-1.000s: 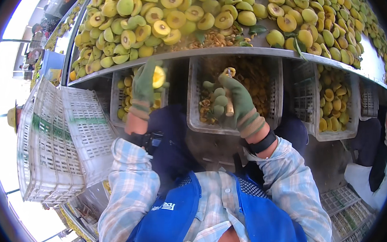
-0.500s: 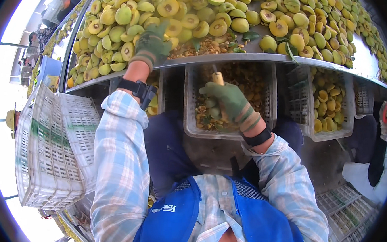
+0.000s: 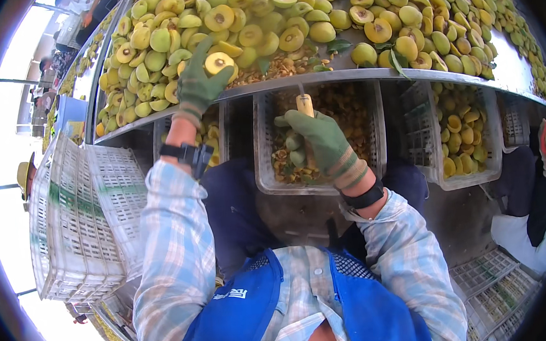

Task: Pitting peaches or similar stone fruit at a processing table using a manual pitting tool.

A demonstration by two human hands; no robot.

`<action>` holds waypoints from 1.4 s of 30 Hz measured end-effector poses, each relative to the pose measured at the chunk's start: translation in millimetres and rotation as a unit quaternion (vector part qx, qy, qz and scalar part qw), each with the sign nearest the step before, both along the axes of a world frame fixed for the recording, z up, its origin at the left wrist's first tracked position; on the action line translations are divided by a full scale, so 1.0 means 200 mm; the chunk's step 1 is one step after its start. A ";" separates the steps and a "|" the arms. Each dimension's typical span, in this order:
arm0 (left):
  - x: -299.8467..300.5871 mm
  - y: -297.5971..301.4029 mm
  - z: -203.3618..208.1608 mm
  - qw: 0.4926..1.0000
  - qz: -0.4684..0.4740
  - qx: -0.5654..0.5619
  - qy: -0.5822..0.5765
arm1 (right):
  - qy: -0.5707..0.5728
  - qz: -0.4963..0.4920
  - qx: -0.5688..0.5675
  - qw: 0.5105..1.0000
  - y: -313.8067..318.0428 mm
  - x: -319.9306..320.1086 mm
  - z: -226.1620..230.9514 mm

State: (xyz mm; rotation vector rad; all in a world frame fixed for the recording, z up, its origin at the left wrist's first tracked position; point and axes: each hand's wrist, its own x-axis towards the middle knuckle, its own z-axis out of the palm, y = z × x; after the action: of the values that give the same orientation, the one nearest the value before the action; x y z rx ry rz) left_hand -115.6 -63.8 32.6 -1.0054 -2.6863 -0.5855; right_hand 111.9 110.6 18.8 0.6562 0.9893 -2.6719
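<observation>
My left hand (image 3: 199,81), in a green glove, is closed on a halved yellow-green fruit (image 3: 218,62). The cut face, with its brown centre, is turned up, and the hand is over the near edge of the heaped table. My right hand (image 3: 318,139), gloved the same way, grips a wooden-handled tool (image 3: 304,105) above a crate (image 3: 266,180). A thin metal part rises from the handle toward the table rim; its tip is hard to make out. Small cut pieces and scraps (image 3: 345,119) fill the crate below. Many fruit halves (image 3: 162,40) lie piled on the table.
The table's metal rim (image 3: 342,76) runs across in front of me. A crate of fruit halves (image 3: 464,134) stands under it at right. Stacked white crates (image 3: 79,220) are at left, more crates (image 3: 493,294) at lower right. Another person's gloved hand (image 3: 545,147) shows at far right.
My left hand has drawn back from the pile toward me, and a halved fruit now shows in its fingers. My right hand stays over the crate with the tool, nearly unmoved.
</observation>
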 end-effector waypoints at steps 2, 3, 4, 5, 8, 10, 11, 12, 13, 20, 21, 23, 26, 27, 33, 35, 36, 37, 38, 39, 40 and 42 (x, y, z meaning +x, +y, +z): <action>0.17 0.01 0.03 0.968 -0.068 0.194 -0.146 | 0.006 0.019 0.009 1.000 0.01 0.00 0.04; 0.24 0.03 0.05 0.967 -0.068 0.193 -0.149 | 0.037 0.019 0.028 0.999 0.00 0.00 0.06; 0.30 0.06 0.07 0.962 -0.114 0.197 -0.148 | 0.065 0.016 0.050 0.997 0.00 0.00 0.07; 0.35 0.10 0.09 0.955 -0.160 0.202 -0.147 | 0.060 0.012 0.051 0.997 0.00 0.00 0.06; 0.46 0.17 0.17 0.908 -0.224 0.274 -0.226 | 0.140 -0.020 0.132 0.981 -0.04 -0.03 0.05; 0.46 0.17 0.16 0.909 -0.234 0.260 -0.228 | 0.127 -0.009 0.115 0.985 -0.04 -0.03 0.08; 0.46 0.17 0.14 0.898 -0.265 0.266 -0.231 | 0.128 -0.009 0.116 0.985 -0.05 -0.04 0.08; 0.47 0.20 0.12 0.884 -0.296 0.274 -0.236 | 0.139 -0.030 0.097 0.985 -0.05 -0.03 0.06; 0.51 0.22 0.11 0.843 -0.281 0.337 -0.311 | 0.149 -0.050 0.077 0.985 -0.04 -0.02 0.04; 0.59 0.32 0.01 0.707 -0.178 0.478 -0.490 | 0.144 -0.020 -0.016 0.989 -0.05 -0.02 0.04; 0.58 0.33 -0.03 0.675 -0.149 0.495 -0.526 | 0.134 -0.016 -0.006 0.991 -0.05 -0.02 0.04; 0.57 0.34 -0.09 0.612 -0.150 0.539 -0.558 | 0.122 -0.012 0.003 0.992 -0.05 -0.02 0.06; 0.57 0.34 -0.13 0.558 -0.128 0.578 -0.581 | 0.072 0.021 0.065 0.995 -0.03 -0.01 0.07; 0.56 0.33 -0.14 0.574 -0.108 0.576 -0.572 | 0.050 0.031 0.054 0.997 -0.04 0.00 0.06; 0.56 0.31 -0.15 0.749 -0.071 0.470 -0.462 | 0.020 0.052 0.077 0.996 -0.06 -0.01 0.06; 0.56 0.31 -0.13 0.648 -0.065 0.534 -0.539 | 0.020 0.057 0.097 0.993 -0.07 -0.02 0.05; 0.55 0.30 -0.13 0.654 -0.073 0.526 -0.539 | 0.017 0.066 0.098 0.993 -0.07 -0.02 0.04; 0.55 0.29 -0.12 0.659 -0.081 0.518 -0.539 | 0.014 0.074 0.098 0.992 -0.07 -0.02 0.03; 0.55 0.28 -0.12 0.659 -0.080 0.518 -0.540 | 0.012 0.075 0.098 0.992 -0.06 -0.02 0.04; 0.55 0.28 -0.12 0.676 -0.076 0.505 -0.531 | 0.024 0.097 0.099 0.990 -0.05 -0.02 0.05; 0.55 0.27 -0.12 0.693 -0.072 0.492 -0.522 | 0.035 0.119 0.100 0.987 -0.04 -0.02 0.06; 0.55 0.26 -0.11 0.697 -0.069 0.480 -0.528 | 0.028 0.136 0.097 0.986 -0.02 -0.02 0.06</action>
State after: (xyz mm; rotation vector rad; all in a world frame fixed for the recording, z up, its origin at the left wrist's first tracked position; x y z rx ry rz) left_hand -6.0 -11.2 10.3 -0.5499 -2.1721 -2.8949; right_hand 108.1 106.0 31.3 0.4465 1.2676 -2.3882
